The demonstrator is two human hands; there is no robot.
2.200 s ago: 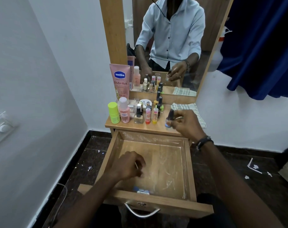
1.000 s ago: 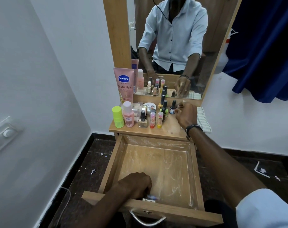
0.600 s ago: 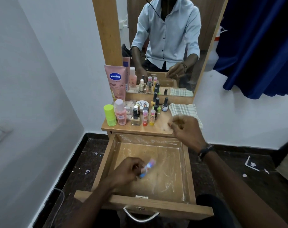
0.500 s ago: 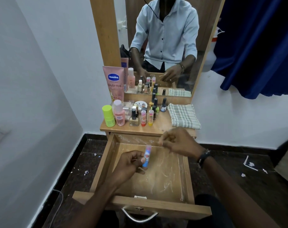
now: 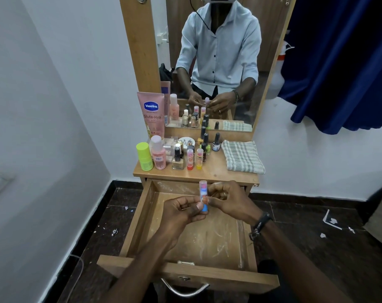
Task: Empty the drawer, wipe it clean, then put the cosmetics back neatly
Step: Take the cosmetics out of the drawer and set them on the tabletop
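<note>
Overhead, two hands, left hand [image 5: 181, 212], right hand [image 5: 231, 200], pinching one lip balm [image 5: 203, 196], one open drawer [image 5: 142, 217].

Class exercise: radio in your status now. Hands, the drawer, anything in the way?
Both hands, left hand and right hand, pinch blue lip balm stick upright over drawer. Drawer open, dusty, nothing else inside. Nothing blocking.

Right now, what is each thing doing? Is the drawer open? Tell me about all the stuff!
Drawer: pulled open, nothing lying inside, white smears on its bottom.
Stick: upright over the drawer, cap on, held by both hands.
Left hand: pinches the stick low down.
Right hand: fingers curled on the stick.
Cloth: folded, flat on the shelf.
Bottles: standing upright on the shelf, capped.
Vaseline tube: standing, leaning against the mirror frame.
</note>
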